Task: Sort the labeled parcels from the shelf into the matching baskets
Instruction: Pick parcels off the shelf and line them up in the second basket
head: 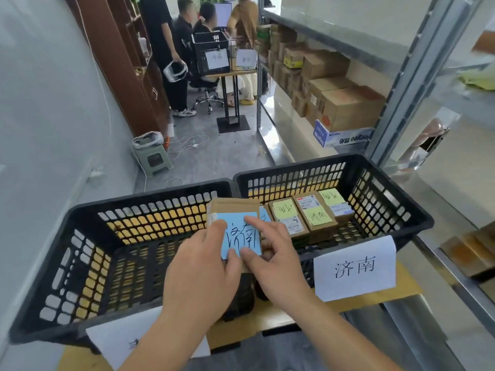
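Head view, looking down over two black baskets side by side on a yellow-topped table (pixel 281 314). I see both hands meeting on one small cardboard parcel (pixel 235 207), held above the gap where the two baskets touch.

Left hand (pixel 203 266) — fingers curled round the parcel's left side, thumb laid across the lower edge of the blue label (pixel 241 236) stuck on its face. Right hand (pixel 276 253) — index finger stretched over the top of the label, thumb pressing its lower edge, the other fingers folded behind the box; a pinch, front to back. The label carries handwritten characters, 济南, partly covered by the fingers.

Left basket (pixel 88 236): I see no parcels in the part of it that shows; the yellow table shows through the mesh. A white paper sign (pixel 123 341) hangs on its near wall, text mostly cut off by my left forearm.

Right basket (pixel 401 210): several small cardboard parcels (pixel 302 218) lie flat on its floor, packed edge to edge, most with yellow-green handwritten notes, some with printed shipping labels. A white sign (pixel 355 271) reading 济南 hangs on its near wall, just right of the right hand.

To the right, a metal shelf (pixel 401 76) with stacked cardboard boxes (pixel 334 97) on a mid level. Far back, people stand and sit round a small table bearing another black basket (pixel 211 53) with a paper sign.
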A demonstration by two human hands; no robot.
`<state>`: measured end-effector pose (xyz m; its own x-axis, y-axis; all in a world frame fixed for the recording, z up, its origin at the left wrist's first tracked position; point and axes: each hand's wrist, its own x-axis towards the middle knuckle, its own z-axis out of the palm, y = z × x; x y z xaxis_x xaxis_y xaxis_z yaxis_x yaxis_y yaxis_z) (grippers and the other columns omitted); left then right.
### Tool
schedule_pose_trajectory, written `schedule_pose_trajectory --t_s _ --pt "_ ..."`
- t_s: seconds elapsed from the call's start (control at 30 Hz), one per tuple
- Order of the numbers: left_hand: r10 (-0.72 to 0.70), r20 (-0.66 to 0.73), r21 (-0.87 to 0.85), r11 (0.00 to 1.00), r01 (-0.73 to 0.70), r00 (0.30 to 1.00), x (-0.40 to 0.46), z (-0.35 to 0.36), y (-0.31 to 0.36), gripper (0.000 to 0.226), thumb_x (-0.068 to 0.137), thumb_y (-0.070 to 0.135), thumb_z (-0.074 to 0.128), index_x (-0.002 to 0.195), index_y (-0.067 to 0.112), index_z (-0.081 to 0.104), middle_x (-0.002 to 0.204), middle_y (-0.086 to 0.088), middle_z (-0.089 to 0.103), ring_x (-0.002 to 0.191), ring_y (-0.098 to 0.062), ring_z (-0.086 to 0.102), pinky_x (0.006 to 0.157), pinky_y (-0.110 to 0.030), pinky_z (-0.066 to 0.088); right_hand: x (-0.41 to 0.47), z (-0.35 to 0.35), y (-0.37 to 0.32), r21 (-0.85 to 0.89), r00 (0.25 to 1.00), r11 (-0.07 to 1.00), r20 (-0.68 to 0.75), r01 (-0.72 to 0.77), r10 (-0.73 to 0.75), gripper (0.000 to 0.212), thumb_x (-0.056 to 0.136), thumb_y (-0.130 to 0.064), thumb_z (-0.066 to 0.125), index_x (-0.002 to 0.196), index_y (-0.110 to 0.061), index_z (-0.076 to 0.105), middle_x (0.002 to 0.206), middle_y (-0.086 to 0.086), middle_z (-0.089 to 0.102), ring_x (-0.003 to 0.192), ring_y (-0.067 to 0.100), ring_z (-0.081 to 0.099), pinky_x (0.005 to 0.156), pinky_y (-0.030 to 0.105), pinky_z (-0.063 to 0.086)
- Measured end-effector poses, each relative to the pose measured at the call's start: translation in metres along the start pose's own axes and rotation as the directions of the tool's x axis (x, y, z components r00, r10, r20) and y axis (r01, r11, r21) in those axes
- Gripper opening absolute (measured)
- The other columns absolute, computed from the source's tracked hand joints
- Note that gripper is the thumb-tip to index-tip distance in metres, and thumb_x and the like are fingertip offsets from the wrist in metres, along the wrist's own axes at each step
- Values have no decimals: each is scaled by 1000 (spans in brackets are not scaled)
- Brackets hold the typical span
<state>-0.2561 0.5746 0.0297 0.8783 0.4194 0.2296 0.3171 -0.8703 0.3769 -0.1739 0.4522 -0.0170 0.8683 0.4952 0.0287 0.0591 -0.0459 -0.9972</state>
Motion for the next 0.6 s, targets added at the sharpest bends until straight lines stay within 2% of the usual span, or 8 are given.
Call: schedule_pose_trajectory --t_s 0.13,0.23,0.37,0.43,0.5,0.53,0.6 --pt "-33 45 -66 997 36 998 30 23 26 44 91 36 60 129 25 42 95 15 49 79 -7 51 54 -14 33 25 -32 4 -1 1000 1000 -3 -4 4 52 96 -7 69 130 -45 59 131 -17 40 119 -16 48 87 18 57" --pt "-14 84 -111 993 24 996 52 46 44 50 92 36 61 137 26 40 103 15 50 86 -6 52 57 -13 35 46 -60 12 -26 998 999 -47 -37 35 52 95 -4 68 133 -39 60 130 -15 41 114 -22 45 85 13 55" --pt "12 147 -195 981 17 989 77 80 52 61 94 36 61 148 28 34 134 10 50 110 -2 48 76 -10 39 77 -91 28 -39 987 993 -127 -107 102 52 92 -2 72 132 -35 64 125 -13 44 119 1 54 84 21 60" --pt "35 170 -228 974 5 985 85 93 52 62 94 37 60 150 29 34 143 11 47 122 -2 44 86 -7 36 94 -101 38 -53 980 988 -141 -146 138 51 92 -3 72 132 -34 64 126 -12 45 119 9 56 80 21 61" --pt "57 185 -248 969 -9 981 95 103 47 63 95 39 60 151 31 33 146 14 44 129 0 41 88 -1 33 113 -109 49 -78 976 981 -144 -179 167 51 92 -5 72 132 -34 64 127 -10 45 120 13 57 77 21 61" --pt "69 190 -249 968 -20 979 100 108 42 63 94 41 60 151 33 33 147 16 43 131 -1 40 93 -3 35 123 -111 55 -100 974 977 -149 -189 173 51 92 -5 72 132 -35 63 128 -9 45 120 13 57 77 20 61" --pt "83 201 -212 977 -39 976 111 119 28 64 94 44 58 151 36 31 149 16 42 135 -6 37 108 -18 36 143 -111 68 -146 968 966 -163 -213 189 50 93 -8 72 133 -36 62 129 -8 45 117 11 57 78 16 58"
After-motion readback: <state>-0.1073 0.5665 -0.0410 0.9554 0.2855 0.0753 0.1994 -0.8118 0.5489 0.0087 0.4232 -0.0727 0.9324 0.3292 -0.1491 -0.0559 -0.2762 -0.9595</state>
